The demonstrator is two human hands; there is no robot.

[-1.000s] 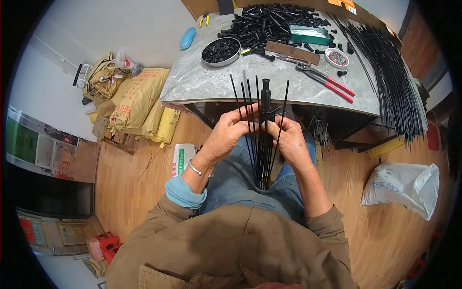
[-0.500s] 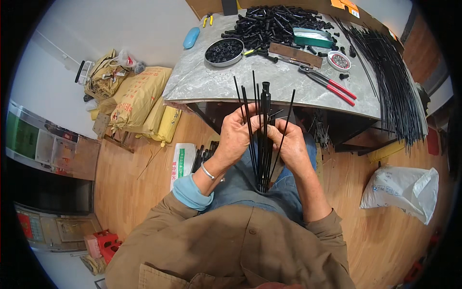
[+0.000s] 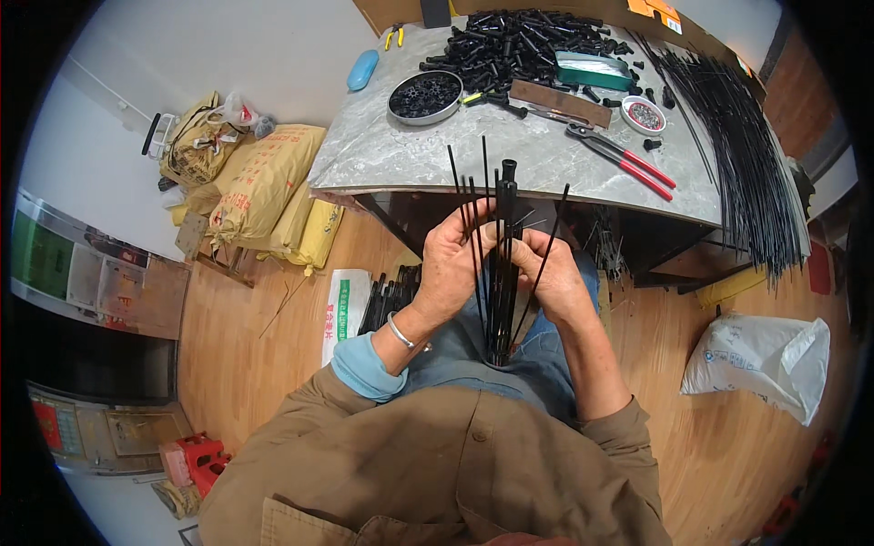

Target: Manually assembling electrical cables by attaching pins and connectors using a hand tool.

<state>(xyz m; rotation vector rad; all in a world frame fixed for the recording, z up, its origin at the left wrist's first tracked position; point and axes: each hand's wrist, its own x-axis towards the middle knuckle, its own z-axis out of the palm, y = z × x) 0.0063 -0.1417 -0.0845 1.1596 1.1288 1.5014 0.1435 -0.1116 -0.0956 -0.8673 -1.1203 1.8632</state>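
Observation:
A black tube with several thin black rods [image 3: 502, 264] fanning out of it stands upright over my lap. My left hand [image 3: 452, 267] grips the bundle from the left, with rods running between its fingers. From the right, my right hand [image 3: 551, 273] holds the same bundle, fingertips pinching near the tube. Both hands sit just in front of the grey stone table [image 3: 428, 155].
On the table lie a heap of black tube parts [image 3: 519, 45], a round tin of black pieces [image 3: 425, 96], red-handled pliers [image 3: 624, 156], a small round dish [image 3: 644, 116], a green box [image 3: 594, 70] and long black rods [image 3: 737, 127]. Yellow sacks [image 3: 264, 187] sit left, a white bag [image 3: 760, 359] right.
Both hands with the rod bundle stay close together over my lap; the fingers shift slightly along the rods. The view has tilted a little.

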